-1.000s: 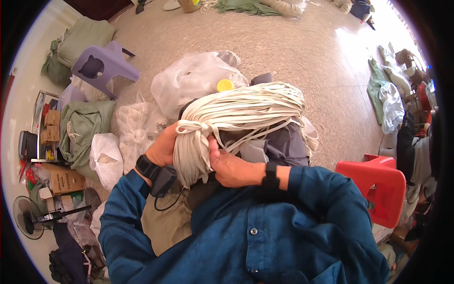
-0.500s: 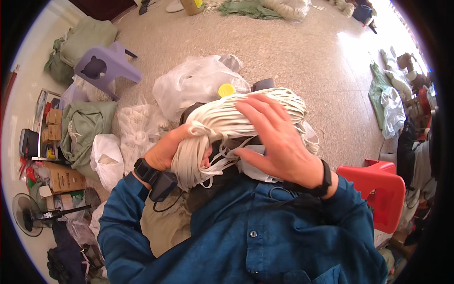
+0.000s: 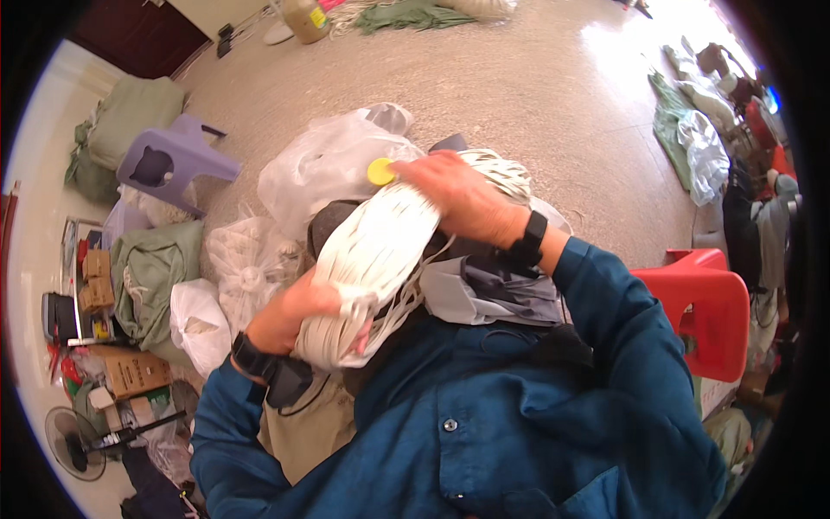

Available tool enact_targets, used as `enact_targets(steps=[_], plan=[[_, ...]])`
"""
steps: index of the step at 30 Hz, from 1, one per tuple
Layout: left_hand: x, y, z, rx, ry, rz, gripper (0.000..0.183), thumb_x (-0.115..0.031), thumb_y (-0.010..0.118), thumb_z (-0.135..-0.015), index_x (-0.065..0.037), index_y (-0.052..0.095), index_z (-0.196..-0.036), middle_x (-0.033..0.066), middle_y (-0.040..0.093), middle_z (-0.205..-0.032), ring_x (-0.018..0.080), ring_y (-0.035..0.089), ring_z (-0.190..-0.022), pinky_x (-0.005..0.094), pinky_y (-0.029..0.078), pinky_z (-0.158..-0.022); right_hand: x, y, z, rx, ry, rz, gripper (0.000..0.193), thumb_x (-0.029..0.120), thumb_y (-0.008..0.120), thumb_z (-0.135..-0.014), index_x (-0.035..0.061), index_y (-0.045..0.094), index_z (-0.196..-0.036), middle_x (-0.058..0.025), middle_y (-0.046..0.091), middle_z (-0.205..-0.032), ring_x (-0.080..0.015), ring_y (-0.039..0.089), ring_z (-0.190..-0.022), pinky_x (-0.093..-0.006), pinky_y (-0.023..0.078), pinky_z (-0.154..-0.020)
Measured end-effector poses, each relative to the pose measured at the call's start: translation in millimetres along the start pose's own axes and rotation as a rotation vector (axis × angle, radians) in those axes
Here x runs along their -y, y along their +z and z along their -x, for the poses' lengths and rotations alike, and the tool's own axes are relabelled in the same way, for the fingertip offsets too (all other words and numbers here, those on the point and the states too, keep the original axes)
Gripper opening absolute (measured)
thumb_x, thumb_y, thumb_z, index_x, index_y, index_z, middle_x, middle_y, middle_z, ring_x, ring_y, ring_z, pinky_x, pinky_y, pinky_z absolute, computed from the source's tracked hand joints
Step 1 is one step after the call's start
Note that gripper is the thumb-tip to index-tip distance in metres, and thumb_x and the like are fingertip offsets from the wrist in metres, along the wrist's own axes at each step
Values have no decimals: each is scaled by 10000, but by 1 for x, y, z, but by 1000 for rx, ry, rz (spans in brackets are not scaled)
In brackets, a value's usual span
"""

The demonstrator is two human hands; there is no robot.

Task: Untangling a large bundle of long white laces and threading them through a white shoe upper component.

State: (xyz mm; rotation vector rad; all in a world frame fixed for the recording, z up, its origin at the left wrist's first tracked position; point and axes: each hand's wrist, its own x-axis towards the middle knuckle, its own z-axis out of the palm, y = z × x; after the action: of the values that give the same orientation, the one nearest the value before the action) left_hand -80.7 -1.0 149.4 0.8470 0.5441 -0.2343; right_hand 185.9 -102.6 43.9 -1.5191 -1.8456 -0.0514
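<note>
A thick hank of cream-coloured cord (image 3: 380, 238) lies slantwise above my lap, with loose strands hanging along its lower side. My left hand (image 3: 303, 313) is closed round its lower left end, where a strand loops across the bundle; some fingertips show beneath. Over the upper right part rests my right hand (image 3: 454, 197), its fingers wrapped across the strands and its underside hidden. Just beyond those fingers shows a round yellow lid (image 3: 380, 171). Grey cloth (image 3: 497, 285) lies below the hank, on my lap.
A clear plastic bag (image 3: 324, 164) lies on the floor ahead. To the left stand a purple stool (image 3: 177, 164), a knotted bag (image 3: 251, 259), green sacks (image 3: 156, 268), cardboard boxes (image 3: 134, 372) and a fan (image 3: 78, 443). A red stool (image 3: 713, 303) stands at the right.
My right hand has gone from spread fingers on top of the hank to a grip farther along it. The hank has tilted, its far end raised away from me. The view has shifted.
</note>
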Motion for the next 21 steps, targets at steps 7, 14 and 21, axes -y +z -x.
enact_targets(steps=[7, 14, 21], plan=[[0, -22, 15, 285, -1, -176, 748, -685, 556, -822, -20, 575, -1165, 67, 580, -709, 240, 572, -583, 392, 486, -789, -123, -38, 103, -121, 642, 179, 396, 193, 715, -826, 45, 609, -1177, -165, 682, -1076, -351, 643, -1021, -425, 485, -933], [-17, 0, -2, 196, 379, 204, 613, -593, 510, -916, 3, 553, -1054, 21, 536, -679, 166, 538, -521, 393, 492, -718, -178, -119, 205, 435, 1323, -420, 509, 395, 737, -845, 33, 653, -1193, -54, 685, -1032, -186, 650, -933, -354, 524, -779], [-47, 7, -16, 189, 363, 202, 612, -462, 422, -991, 13, 474, -1375, 30, 541, -709, 185, 559, -534, 429, 509, -746, -129, -150, 192, -96, 1190, -694, 357, 302, 647, -947, 30, 677, -1175, -65, 706, -1074, -154, 653, -1021, -310, 541, -864]])
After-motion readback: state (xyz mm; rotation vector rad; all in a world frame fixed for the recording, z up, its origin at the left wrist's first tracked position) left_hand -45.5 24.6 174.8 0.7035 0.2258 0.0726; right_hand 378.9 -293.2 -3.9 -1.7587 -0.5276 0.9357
